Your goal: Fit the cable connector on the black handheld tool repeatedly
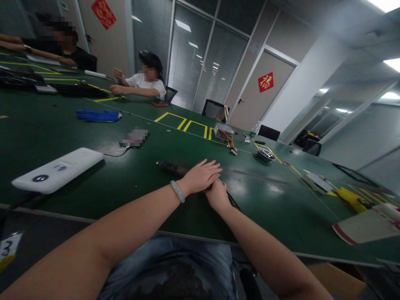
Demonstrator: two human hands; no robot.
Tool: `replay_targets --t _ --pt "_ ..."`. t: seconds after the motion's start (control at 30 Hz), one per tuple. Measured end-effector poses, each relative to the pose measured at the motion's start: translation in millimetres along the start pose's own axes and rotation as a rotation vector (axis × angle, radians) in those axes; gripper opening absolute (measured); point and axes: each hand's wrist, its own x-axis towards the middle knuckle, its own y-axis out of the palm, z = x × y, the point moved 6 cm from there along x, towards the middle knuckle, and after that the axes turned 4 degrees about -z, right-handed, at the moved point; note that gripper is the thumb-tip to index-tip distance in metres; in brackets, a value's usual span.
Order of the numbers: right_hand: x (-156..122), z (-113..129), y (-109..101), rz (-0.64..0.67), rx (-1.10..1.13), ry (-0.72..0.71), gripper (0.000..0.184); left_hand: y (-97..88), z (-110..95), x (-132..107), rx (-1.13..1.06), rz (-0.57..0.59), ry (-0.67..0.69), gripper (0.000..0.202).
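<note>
A black corded tool that looks like an electric screwdriver [171, 168] lies low over the green table, its narrow tip pointing left. My left hand [203, 177], with a pale bangle at the wrist, is stretched flat with fingers extended; it rests across the tool's rear part and the top of my right hand. Closed fingers of my right hand [218, 195] wrap round the tool's rear end, mostly hidden by the left hand. A black cable [233, 202] comes out beside the right hand.
On the green table [131, 225] are a white power bank [59, 170] wired to a blurred device [134, 138], a blue glove [98, 115], a power supply [224, 128] with coloured wires, a round speaker-like part [265, 154] and a white cup [367, 223]. Two people sit across.
</note>
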Motion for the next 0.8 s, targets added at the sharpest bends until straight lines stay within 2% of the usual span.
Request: replay_targets --t 0.07,0.13,0.23,0.33,0.4,0.5,0.6,0.73,0.8 --pt "7.8 5.9 2.3 0.028 0.037 0.006 0.032 1.8 7.9 -0.7 -0.005 0.011 -0.045 0.045" --pt "12.1 4.4 -6.3 0.097 0.115 -0.024 0.043 2.6 13.2 -0.5 -0.001 0.009 -0.085 0.045" --pt "10.8 -10.5 -42.1 0.175 0.149 -0.077 0.056 0.1 10.6 1.3 -0.003 -0.006 -0.085 0.043" --pt "0.8 -36.6 -85.1 0.222 -0.029 -0.054 0.036 -3.9 1.4 3.5 -0.025 0.009 -0.051 0.039" --pt "-11.2 -50.3 -99.5 0.326 -0.137 -0.042 0.025 -3.9 -4.5 4.1 -0.031 0.054 -0.027 0.034" --pt "-29.6 -57.3 -98.2 0.459 -0.162 -0.054 0.021 0.4 -11.8 2.9 0.006 0.124 0.015 0.027" --pt "-36.2 -54.7 -81.5 0.521 -0.093 -0.046 0.02 7.2 -15.0 0.1 0.065 0.177 0.021 0.02" --pt "-23.1 -50.7 -58.5 0.592 0.199 0.076 0.028 12.0 -13.3 -2.1 0.077 0.212 -0.038 0.02" --pt "-10.6 -48.6 -52.1 0.557 0.373 0.117 0.032 11.4 -13.3 -1.5 0.066 0.214 -0.041 0.021"
